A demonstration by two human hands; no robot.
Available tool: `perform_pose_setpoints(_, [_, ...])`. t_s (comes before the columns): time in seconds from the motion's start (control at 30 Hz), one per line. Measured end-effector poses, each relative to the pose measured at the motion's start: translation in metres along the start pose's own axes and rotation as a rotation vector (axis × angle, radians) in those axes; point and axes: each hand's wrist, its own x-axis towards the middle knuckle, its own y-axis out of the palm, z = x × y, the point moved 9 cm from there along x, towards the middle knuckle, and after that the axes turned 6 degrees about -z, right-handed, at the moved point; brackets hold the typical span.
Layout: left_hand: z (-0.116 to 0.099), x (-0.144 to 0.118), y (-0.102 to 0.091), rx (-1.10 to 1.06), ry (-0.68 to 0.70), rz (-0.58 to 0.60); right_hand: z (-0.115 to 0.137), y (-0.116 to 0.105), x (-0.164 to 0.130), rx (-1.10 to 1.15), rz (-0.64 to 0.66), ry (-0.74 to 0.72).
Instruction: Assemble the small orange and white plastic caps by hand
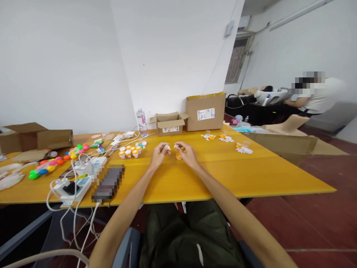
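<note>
Over the middle of the yellow table (173, 182), my left hand (159, 154) pinches a small white plastic part (167, 147) with dark spots. Just to its right, my right hand (186, 152) is closed on another small white part (176, 146), mostly covered by the fingers. The two hands are a short gap apart. An orange and white round piece (179, 156) sits on the table beside my right hand. Left of my hands stands a group of orange and white small cup-like pieces (129, 151), with some loose white pieces behind them.
Piles of white and orange parts (226, 138) lie to the right. Behind stand an open small carton (169, 124), a larger box (205, 113) and a bottle (142, 123). A phone (108, 182), power strips (83, 182) with cables and colourful balls (51, 163) occupy the left. A person sits far right.
</note>
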Motion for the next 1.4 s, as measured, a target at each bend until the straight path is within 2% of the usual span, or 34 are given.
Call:
perform_pose_setpoints(0.2, [0.004,-0.002,0.009,-0.018,-0.05,0.057,0.008,-0.003,-0.004,0.161,0.039,0.008])
perform_pose_setpoints(0.57, [0.013,-0.005,0.018,-0.036,-0.08,0.11,0.013,-0.002,-0.01,0.206,0.062,0.014])
perform_pose_setpoints(1.0, [0.015,-0.005,0.022,-0.09,-0.104,0.118,0.015,-0.005,-0.012,0.112,0.017,-0.019])
perform_pose_setpoints(1.2, [0.02,-0.006,0.022,-0.081,-0.14,0.125,0.016,-0.002,-0.013,0.08,0.035,-0.044])
perform_pose_setpoints(1.4, [0.015,-0.008,0.024,-0.077,-0.142,0.138,0.013,-0.006,-0.011,0.108,0.005,-0.007])
